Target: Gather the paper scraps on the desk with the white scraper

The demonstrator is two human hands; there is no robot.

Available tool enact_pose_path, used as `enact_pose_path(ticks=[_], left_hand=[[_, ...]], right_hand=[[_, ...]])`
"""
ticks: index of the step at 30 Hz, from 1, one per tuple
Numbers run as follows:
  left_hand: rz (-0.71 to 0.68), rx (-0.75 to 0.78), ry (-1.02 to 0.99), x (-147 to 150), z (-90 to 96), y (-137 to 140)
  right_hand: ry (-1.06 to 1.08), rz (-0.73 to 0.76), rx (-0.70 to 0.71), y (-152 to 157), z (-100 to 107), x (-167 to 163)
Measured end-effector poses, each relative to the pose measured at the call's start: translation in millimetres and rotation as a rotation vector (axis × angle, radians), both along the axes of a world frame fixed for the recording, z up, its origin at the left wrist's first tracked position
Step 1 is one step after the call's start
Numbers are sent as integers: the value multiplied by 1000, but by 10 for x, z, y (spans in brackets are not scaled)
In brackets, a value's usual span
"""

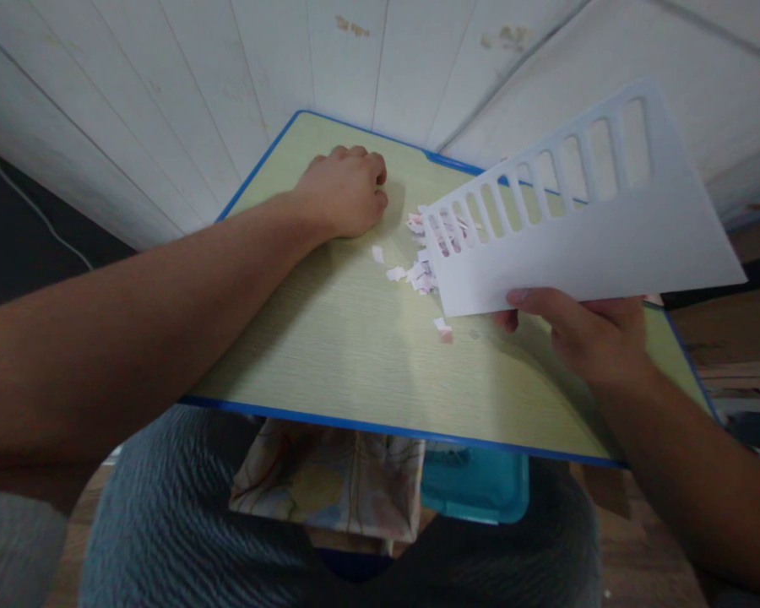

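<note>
My right hand grips a thin white slotted sheet by its lower edge, with the thumb on top. Rounded slots of growing width run along the sheet's upper side, which is tilted over the table. Beneath and beside its narrow end lies a small heap of torn paper scraps, partly hidden by the sheet. Left of the heap, my left hand rests on the table with its fingers curled closed. Whatever those fingers might hold is hidden. A few loose scraps lie nearer to me.
The pale yellow table has a blue rim and stands against a white plank wall. Below its front edge, a patterned cloth item and a teal plastic container sit between my legs. A cable runs along the wall.
</note>
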State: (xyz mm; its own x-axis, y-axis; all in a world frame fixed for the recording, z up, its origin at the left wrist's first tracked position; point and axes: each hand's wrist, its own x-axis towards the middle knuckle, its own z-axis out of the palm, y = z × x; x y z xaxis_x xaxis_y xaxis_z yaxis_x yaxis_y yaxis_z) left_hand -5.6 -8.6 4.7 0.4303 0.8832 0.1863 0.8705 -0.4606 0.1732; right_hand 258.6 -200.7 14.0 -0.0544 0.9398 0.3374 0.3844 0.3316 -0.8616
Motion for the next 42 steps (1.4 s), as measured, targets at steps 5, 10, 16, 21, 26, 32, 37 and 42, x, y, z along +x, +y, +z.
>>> enact_pose_path(ticks=[5, 10, 16, 21, 26, 32, 37, 42], left_hand=[[9, 8, 15, -6, -7, -1], [6, 5, 20, -3, -1, -5], [7, 10, 31, 1, -1, -12], [15, 13, 32, -11, -8, -4], [2, 15, 14, -20, -12, 6], [8, 13, 24, -19, -7, -4], [-4, 8, 5, -21, -9, -3], [7, 6, -4, -18, -15, 11]], right_hand=[[25, -11, 18, -19, -25, 4], [1, 3, -33, -6, -3, -15], [8, -64, -8, -2, 35, -24], [63, 11, 5, -27, 42, -33], [14, 35, -24, -9, 28, 6], [-50, -107, 0, -11, -13, 9], [48, -101, 38, -8, 7, 13], [131, -27, 37, 17, 78, 140]])
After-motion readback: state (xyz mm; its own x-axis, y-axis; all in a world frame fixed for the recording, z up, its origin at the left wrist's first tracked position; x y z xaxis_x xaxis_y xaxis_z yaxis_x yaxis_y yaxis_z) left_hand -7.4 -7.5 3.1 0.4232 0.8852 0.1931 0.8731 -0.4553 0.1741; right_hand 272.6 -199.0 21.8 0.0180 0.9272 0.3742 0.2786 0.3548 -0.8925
